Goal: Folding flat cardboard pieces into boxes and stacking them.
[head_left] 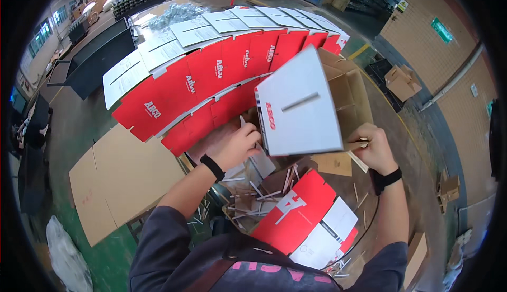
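Observation:
A white-and-red folding carton (303, 115) stands tilted in front of me, with a slot in its white face. My left hand (242, 143) is beside the carton's lower left edge, fingers curled together; what they pinch is hidden. On the other side, my right hand (374, 147) grips the edge of a brown cardboard flap (357, 144) by the carton's lower right corner. Behind and right of the carton is an open brown cardboard box (353, 99). Below my hands lies a flat red-and-white carton (303, 215), beside several loose strips of cardboard scrap (259, 199).
A curved row of red-and-white cartons (211, 73) stands ahead. Brown cardboard sheets (124, 181) lie to the left, near a dark metal bin (100, 54). A crumpled plastic bag (66, 255) is on the green floor. Brown boxes (402, 82) sit by the right brick wall.

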The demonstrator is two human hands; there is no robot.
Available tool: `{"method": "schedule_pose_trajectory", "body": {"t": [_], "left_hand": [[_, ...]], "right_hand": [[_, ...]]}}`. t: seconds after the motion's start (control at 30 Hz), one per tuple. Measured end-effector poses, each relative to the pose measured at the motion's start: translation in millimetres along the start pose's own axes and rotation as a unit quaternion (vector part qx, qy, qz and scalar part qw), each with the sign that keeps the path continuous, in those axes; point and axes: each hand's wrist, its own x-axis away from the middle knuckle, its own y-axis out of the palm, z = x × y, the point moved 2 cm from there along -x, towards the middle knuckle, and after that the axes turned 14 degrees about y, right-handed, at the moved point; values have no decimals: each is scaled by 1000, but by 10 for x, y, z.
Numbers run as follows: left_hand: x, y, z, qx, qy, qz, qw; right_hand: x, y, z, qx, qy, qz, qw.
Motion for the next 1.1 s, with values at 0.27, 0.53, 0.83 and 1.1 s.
{"method": "schedule_pose_trajectory", "body": {"t": [0.27,0.53,0.83,1.1], "left_hand": [[65,-60,-149,32,-42,10,999],[-39,59,-26,90,-15,96,991],[333,615,797,355,-206,-119,904],[777,2434,819,187,-244,-181,934]], "right_hand": [[-469,-209,-322,80,-51,-101,990],[-504,318,-199,196,-15,-132,972],[2316,726,1207,-153,511,-53,844],[4218,2063,989,-67,646,67,758]]}}
